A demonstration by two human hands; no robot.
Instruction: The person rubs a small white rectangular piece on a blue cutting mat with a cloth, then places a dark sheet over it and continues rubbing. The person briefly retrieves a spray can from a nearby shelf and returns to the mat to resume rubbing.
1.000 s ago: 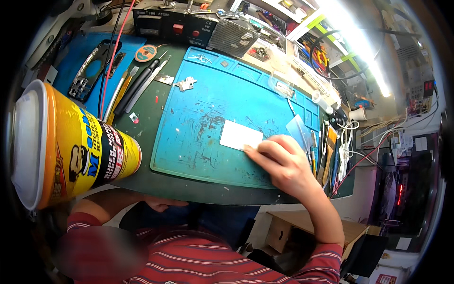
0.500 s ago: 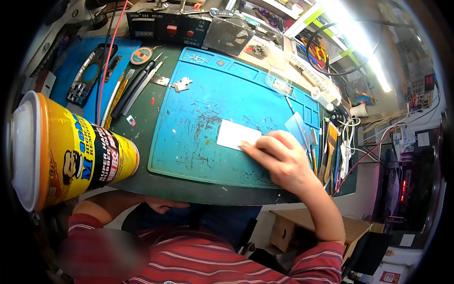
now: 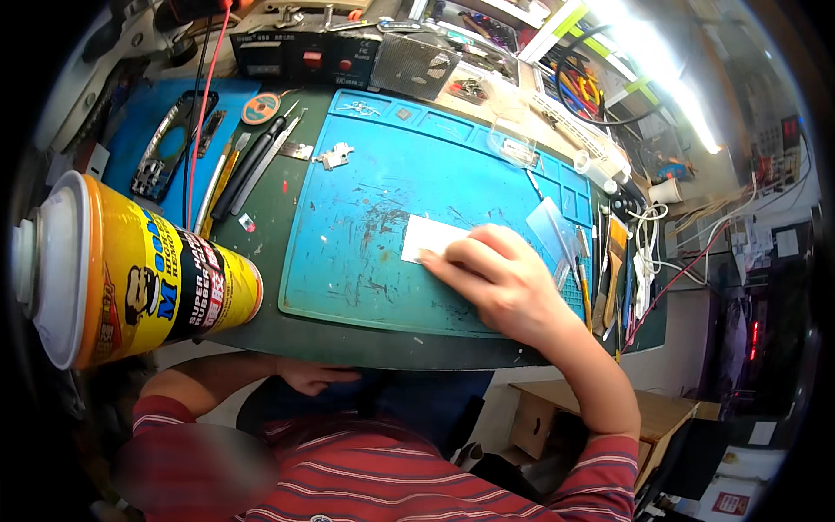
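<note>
1 white card (image 3: 426,235) is touched by the bent fingers of the right hand (image 3: 509,283) on the blue mat's (image 3: 335,283) near half; pinching cannot be confirmed. The left hand's (image 3: 315,375) grip, near left, cannot be determined.

White card (image 3: 424,233), blue mat (image 3: 348,270), striped shirt (image 3: 374,483)

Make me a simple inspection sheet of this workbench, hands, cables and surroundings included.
Surface: scuffed blue mat on a dark green bench.
Items in use: white card on the mat, partly covered.
Clutter: yellow can and black-handled tool at left; brush at right.
Hands: right hand touches the card; left hand is below the bench's near edge, grip unclear.
Cables: red cable at left, white cables at right.
Surroundings: bright lamp, wooden cabinet.
</note>
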